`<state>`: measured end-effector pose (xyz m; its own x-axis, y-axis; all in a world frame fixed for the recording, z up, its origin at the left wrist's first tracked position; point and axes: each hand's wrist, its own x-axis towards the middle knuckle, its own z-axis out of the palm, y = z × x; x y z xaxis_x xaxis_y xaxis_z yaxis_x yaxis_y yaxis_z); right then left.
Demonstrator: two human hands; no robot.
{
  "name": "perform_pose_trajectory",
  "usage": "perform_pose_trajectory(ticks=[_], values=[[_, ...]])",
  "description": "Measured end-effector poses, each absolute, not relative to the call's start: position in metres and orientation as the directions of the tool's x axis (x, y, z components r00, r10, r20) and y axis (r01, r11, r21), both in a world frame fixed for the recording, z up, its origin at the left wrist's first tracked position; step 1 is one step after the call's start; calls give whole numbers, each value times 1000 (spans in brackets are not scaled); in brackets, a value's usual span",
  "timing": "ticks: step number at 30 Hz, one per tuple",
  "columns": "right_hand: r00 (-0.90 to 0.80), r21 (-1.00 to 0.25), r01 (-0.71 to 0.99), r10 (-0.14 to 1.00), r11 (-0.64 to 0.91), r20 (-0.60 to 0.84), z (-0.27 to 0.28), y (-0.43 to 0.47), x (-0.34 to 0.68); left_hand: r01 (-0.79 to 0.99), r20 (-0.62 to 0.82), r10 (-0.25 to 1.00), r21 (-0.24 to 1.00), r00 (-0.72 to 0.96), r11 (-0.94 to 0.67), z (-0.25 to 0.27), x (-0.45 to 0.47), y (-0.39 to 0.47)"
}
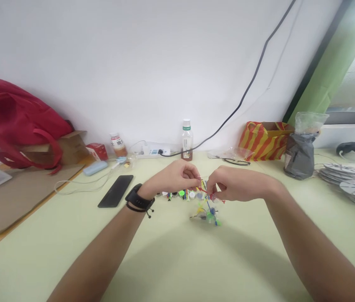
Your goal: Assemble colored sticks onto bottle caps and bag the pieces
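Pinching a slim red piece (203, 191) in the fingertips of my left hand (177, 175) and right hand (237, 182), I hold it over the table (164, 260); a blurred coloured cluster (210, 214) shows just below, small parts (181, 193) lie behind, and a bottle (187, 142) stands farther back.

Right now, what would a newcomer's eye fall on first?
Probably the red fabric backpack at far left, before the white wall, then the red-and-yellow striped bag at the back right of the pale green table. At centre, the left hand and right hand nearly meet around a small red piece, near blurred multicoloured plastic parts.
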<state>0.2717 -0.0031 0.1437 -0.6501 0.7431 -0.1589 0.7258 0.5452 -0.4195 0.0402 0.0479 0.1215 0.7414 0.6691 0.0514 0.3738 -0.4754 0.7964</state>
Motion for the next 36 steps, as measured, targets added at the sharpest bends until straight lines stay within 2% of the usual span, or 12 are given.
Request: perform_pose_trajectory(ticks=[4,10,16,26,31,36], values=[[-681,-431,702,712,567,-172,143,-3,269,361,73,637,772,768,-523,124,38,48],[-733,-452,643,667,618,-131,144,-4,264,366,17,638,807,770,-463,120,31,50],[-768,-473,609,623,637,-149,140,-1,261,354,-26,617,838,786,-416,119,31,51],[-791,-446,584,599,678,-126,135,0,256,356,-103,508,830,855,-430,123,26,53],[-833,-520,520,537,677,-135,133,-1,254,365,-110,502,817,858,-447,123,25,54],[-820,-561,501,568,659,-65,144,-3,257,379,-134,456,777,880,-503,126,20,55]])
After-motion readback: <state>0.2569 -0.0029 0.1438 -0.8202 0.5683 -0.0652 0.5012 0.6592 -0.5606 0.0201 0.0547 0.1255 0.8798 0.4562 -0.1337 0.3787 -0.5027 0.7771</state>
